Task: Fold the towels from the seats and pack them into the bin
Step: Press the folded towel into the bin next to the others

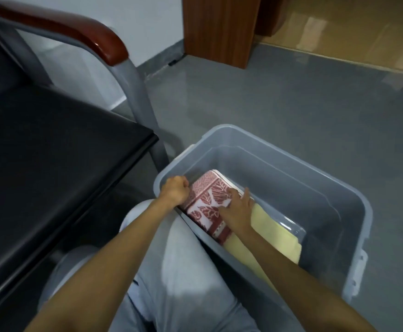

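Observation:
A grey plastic bin (291, 168) stands on the floor at my right knee. Inside it, against the near wall, a folded red-and-white patterned towel (207, 200) stands on edge beside a folded pale yellow towel (274, 236). My left hand (175, 191) is curled at the bin's near left rim, against the red towel's edge; its fingertips are hidden. My right hand (236, 209) lies flat with straight fingers on the red towel's face, pressing it. The black seat (52, 152) to my left carries no towel.
The chair has a grey metal frame (138, 92) and a red-brown armrest (76, 32). A wooden cabinet (219, 27) stands at the back, with cardboard (339, 32) to its right. Grey floor (291, 92) surrounds the bin.

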Demonstrator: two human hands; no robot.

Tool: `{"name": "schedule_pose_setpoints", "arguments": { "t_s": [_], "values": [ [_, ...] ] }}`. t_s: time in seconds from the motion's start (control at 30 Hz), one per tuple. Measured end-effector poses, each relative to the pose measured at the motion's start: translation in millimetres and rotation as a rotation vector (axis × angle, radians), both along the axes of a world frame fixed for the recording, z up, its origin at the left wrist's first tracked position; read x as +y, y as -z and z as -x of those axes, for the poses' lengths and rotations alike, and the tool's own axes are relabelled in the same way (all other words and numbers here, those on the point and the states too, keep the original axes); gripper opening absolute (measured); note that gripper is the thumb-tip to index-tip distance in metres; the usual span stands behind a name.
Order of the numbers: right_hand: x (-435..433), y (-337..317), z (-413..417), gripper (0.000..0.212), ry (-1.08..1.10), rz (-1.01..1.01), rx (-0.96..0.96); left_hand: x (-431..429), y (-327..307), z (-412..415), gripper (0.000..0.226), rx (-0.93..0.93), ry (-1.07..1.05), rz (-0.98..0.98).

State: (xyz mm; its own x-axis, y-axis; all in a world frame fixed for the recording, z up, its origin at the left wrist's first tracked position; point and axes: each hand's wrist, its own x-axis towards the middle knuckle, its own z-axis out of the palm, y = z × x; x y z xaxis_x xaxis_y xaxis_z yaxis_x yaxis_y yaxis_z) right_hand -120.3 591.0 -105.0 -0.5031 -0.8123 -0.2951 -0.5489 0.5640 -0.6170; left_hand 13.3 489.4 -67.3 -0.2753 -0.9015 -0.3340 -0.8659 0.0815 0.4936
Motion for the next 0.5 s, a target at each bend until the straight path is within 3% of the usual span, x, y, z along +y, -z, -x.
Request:
{"name": "schedule_pose_setpoints", "arguments": {
  "t_s": [0.13,0.27,0.5],
  "values": [
    [-44.1,-56.6,-43.1,0.037,-0.142,0.361,-0.078,-14.1,-57.8,-35.7,0.023,0.293,-0.228,0.106],
    [-84.3,-117.0,-122.5,0.04,-0.344,0.526,-0.289,-15.8,-104.4,-108.0,0.019,0.488,-0.43,0.197],
    [-112.1,-136.7,-262.5,0.039,-0.638,0.472,-0.503,4.8,-114.7,-251.7,0.023,0.477,-0.777,0.291]
  ]
}}
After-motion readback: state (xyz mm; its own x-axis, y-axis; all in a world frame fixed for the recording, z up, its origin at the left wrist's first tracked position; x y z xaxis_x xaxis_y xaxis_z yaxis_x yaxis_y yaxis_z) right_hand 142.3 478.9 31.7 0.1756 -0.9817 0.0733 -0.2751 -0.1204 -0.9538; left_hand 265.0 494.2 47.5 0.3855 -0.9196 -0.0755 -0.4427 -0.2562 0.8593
